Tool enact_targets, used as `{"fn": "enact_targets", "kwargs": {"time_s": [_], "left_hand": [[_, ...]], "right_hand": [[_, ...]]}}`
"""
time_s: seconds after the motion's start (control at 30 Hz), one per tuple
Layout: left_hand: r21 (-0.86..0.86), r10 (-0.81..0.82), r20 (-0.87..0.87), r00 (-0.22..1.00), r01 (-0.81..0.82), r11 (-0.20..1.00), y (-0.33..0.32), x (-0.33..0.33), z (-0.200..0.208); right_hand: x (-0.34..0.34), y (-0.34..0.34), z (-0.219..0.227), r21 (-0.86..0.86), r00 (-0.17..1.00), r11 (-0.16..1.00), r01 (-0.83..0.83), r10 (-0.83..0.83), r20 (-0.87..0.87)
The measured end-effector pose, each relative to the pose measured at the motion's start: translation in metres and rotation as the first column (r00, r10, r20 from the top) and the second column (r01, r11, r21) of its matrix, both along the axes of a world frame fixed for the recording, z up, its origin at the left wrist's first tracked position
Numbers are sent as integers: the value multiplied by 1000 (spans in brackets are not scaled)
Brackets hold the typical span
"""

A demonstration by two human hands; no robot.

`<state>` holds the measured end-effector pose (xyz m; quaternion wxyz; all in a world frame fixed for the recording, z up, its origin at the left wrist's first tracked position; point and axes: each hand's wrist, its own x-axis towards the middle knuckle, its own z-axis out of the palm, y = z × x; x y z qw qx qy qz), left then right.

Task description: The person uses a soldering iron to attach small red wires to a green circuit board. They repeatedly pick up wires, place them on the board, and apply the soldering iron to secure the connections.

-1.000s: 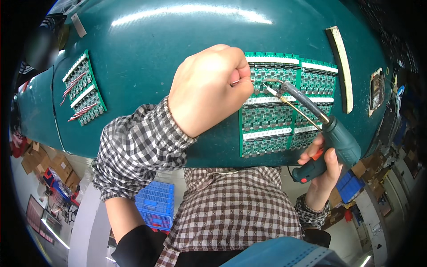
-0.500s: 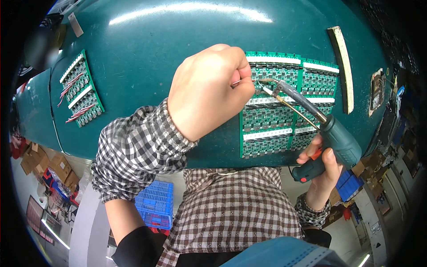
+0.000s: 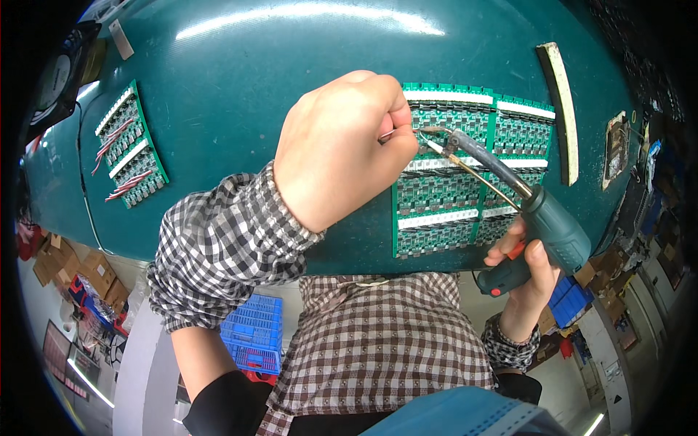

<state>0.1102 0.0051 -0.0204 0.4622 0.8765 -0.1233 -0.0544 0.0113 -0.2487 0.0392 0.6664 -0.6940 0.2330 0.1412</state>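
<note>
one thin wire is pinched in the left hand, one soldering gun clasped in the right hand

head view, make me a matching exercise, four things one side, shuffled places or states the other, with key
1. soldering gun
2. left hand
3. smaller green board
4. pale strip

A. on the bench, right of the larger green board
B. has reddish and white wires on it
C. gripped by the right hand
D. pinching a thin strand

Pairs: 1-C, 2-D, 3-B, 4-A
</note>
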Motion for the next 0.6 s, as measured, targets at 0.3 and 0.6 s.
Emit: {"fn": "enact_targets", "kwargs": {"time_s": [0.3, 0.6], "left_hand": [[0, 2, 2, 1000, -2, 1000, 0, 0, 0], [4, 5, -11, 1000, -5, 1000, 0, -1, 0]], "right_hand": [[1, 1, 1, 39, 998, 997, 65, -64, -26], [1, 2, 1, 27, 998, 998, 59, -58, -30]]}}
